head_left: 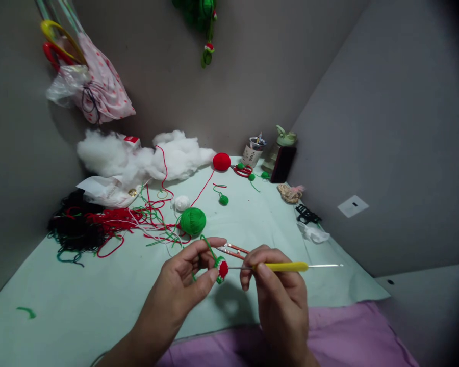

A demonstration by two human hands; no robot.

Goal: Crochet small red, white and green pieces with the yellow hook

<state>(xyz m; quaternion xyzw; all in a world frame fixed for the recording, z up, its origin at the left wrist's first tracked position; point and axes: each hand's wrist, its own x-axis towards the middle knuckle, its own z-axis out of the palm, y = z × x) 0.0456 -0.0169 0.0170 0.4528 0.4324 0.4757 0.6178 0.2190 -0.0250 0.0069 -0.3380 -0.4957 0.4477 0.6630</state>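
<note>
Pinching left hand (179, 285): your thumb and fingers are closed on a small crocheted piece (222, 269), and a green strand (207, 244) rises from it across your index finger.
Crocheted piece: red in the middle, white and green around it, held up over the near part of the table (260, 219), between your two hands.
Right hand (279, 293): your fingers are clamped around the yellow-handled hook (286, 267), which lies nearly level.
Hook: one metal end points left and reaches the crocheted piece; you cannot tell from this view whether its tip sits in a stitch. The other thin end juts out to the right.
Gap between hands: your two hands are near each other but apart.
Orange snips (235, 250): just beyond your fingertips; whether your right hand touches them, you cannot tell.
Green yarn ball (193, 221): just past your left hand, with a smaller white ball (182, 203) close behind it.
Tangled yarn (115, 219): red, green and white strands to your left, beside a black heap (76, 224).
Back of table: white stuffing (179, 155), a red yarn ball (222, 161), red-handled scissors (243, 171), a cup (252, 154), and a dark phone (283, 164) upright before a bottle (270, 162).
Purple cloth (344, 331): below your right hand, at the near edge.
</note>
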